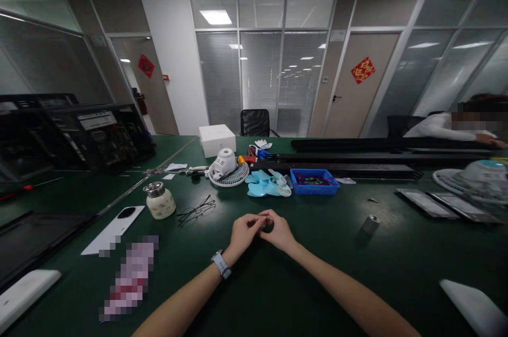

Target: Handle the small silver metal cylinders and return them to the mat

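My left hand (pixel 243 233) and my right hand (pixel 279 231) meet over the dark green table (pixel 317 273), fingertips pinched together on a small dark part (pixel 266 225) that I cannot make out clearly. A watch sits on my left wrist (pixel 221 264). Just beyond my hands lie blue fan blades (pixel 268 183), a white fan motor on its grille (pixel 227 167) and a blue tray (pixel 314 181) of small parts. A small metal cylinder (pixel 370 224) lies to the right of my hands.
Glasses (pixel 196 210), a cream jar (pixel 159 201) and a white phone (pixel 115 228) lie at left. A white box (pixel 216 139) stands farther back. Black equipment cases (pixel 99 136) fill the far left. Another person (pixel 456 125) sits at far right, near another fan (pixel 476 178).
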The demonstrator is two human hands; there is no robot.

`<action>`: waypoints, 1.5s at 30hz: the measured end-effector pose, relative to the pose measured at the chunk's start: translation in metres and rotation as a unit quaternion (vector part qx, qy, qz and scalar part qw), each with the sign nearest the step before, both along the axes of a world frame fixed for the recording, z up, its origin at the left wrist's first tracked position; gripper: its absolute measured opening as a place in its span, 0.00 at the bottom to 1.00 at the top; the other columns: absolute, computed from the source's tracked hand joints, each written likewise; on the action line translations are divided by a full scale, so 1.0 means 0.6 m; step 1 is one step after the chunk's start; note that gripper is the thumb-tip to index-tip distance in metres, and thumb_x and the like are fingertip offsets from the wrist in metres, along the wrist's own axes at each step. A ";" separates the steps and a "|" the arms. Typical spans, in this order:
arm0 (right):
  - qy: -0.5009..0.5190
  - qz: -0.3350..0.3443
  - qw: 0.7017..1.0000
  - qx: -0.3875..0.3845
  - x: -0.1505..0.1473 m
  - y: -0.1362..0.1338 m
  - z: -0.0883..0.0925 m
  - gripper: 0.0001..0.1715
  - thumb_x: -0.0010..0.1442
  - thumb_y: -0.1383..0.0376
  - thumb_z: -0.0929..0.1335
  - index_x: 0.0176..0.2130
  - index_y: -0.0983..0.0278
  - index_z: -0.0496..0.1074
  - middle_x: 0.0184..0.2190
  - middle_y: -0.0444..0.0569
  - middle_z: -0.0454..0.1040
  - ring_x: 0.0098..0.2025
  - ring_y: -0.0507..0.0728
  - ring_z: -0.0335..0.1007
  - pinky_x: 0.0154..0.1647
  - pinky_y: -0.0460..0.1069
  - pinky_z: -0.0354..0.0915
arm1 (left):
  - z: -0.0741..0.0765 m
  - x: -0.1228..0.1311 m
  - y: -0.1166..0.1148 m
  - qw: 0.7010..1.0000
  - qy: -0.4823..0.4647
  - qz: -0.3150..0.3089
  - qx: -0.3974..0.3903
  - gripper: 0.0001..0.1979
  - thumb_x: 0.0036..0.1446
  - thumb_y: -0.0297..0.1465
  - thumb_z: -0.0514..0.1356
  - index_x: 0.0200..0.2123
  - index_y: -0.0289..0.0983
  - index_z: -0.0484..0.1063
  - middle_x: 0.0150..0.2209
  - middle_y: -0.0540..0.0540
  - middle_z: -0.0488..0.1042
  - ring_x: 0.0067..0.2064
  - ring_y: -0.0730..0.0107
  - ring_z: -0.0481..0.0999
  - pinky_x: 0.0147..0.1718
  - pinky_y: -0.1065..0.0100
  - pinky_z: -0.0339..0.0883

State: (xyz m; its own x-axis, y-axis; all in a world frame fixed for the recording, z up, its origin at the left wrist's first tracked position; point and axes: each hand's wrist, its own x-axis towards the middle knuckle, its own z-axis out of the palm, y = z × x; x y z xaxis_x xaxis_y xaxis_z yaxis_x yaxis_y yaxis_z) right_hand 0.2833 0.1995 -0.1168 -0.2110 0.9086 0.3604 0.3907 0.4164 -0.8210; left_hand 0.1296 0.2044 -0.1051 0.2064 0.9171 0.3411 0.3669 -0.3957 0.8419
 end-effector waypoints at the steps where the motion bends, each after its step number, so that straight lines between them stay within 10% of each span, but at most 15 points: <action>1: 0.008 -0.007 1.000 0.004 0.000 -0.002 -0.002 0.23 0.47 0.63 0.71 0.44 0.61 0.67 0.37 0.46 0.77 0.37 0.56 0.75 0.40 0.50 0.69 | 0.003 0.000 0.003 1.000 0.008 0.002 -0.012 0.13 0.56 0.39 0.58 0.34 0.39 0.80 0.34 0.45 0.80 0.36 0.63 0.78 0.37 0.66 0.69; 9: -0.029 -0.069 0.997 0.030 -0.007 -0.001 -0.022 0.23 0.45 0.61 0.72 0.43 0.60 0.69 0.35 0.45 0.76 0.35 0.56 0.72 0.38 0.51 0.67 | 0.032 -0.022 0.012 0.994 0.044 0.064 0.079 0.10 0.55 0.37 0.59 0.31 0.40 0.80 0.34 0.46 0.79 0.39 0.63 0.75 0.41 0.63 0.66; 24: -0.111 -0.044 0.992 0.029 0.004 -0.012 0.013 0.20 0.48 0.60 0.72 0.42 0.59 0.69 0.36 0.43 0.76 0.36 0.54 0.72 0.42 0.51 0.64 | -0.040 -0.101 0.022 0.974 0.218 0.063 0.003 0.16 0.54 0.46 0.58 0.38 0.46 0.80 0.37 0.44 0.78 0.44 0.55 0.68 0.42 0.60 0.60; 29: -0.253 -0.067 0.965 0.007 0.100 0.001 0.046 0.19 0.50 0.59 0.70 0.43 0.58 0.68 0.37 0.43 0.77 0.37 0.54 0.73 0.39 0.49 0.64 | -0.039 -0.107 0.022 0.978 0.200 0.053 -0.001 0.18 0.58 0.44 0.54 0.44 0.46 0.78 0.40 0.45 0.78 0.44 0.56 0.69 0.43 0.59 0.60; 38: -0.523 -0.278 0.794 -0.139 0.368 0.054 0.126 0.15 0.36 0.69 0.74 0.30 0.63 0.74 0.31 0.52 0.77 0.40 0.66 0.74 0.48 0.63 0.57 | -0.046 -0.104 0.028 0.983 0.148 0.106 -0.004 0.22 0.61 0.44 0.48 0.45 0.41 0.77 0.44 0.45 0.78 0.45 0.56 0.71 0.44 0.59 0.62; 42: -0.536 -0.304 0.775 -0.139 0.372 0.061 0.143 0.20 0.36 0.69 0.75 0.34 0.64 0.75 0.36 0.57 0.77 0.44 0.68 0.72 0.50 0.66 0.55 | -0.044 -0.104 0.026 0.982 0.128 0.138 -0.006 0.24 0.62 0.44 0.46 0.44 0.39 0.77 0.37 0.44 0.79 0.42 0.56 0.73 0.41 0.59 0.63; 45: -0.493 -0.252 0.832 -0.031 0.282 0.054 0.131 0.24 0.48 0.59 0.72 0.46 0.62 0.73 0.47 0.56 0.73 0.53 0.65 0.65 0.55 0.61 0.52 | -0.044 -0.104 0.025 0.980 0.090 0.177 -0.002 0.24 0.63 0.44 0.44 0.43 0.38 0.75 0.34 0.44 0.78 0.39 0.57 0.75 0.38 0.60 0.65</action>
State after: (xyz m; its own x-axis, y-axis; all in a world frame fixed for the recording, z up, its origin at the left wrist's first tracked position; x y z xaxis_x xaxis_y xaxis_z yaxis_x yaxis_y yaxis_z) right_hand 0.4528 0.2317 -0.0381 0.0378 0.9815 0.1878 0.9993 -0.0361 -0.0121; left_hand 0.0672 0.2196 -0.1317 -0.0673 0.9432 0.3253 0.6237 -0.2147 0.7516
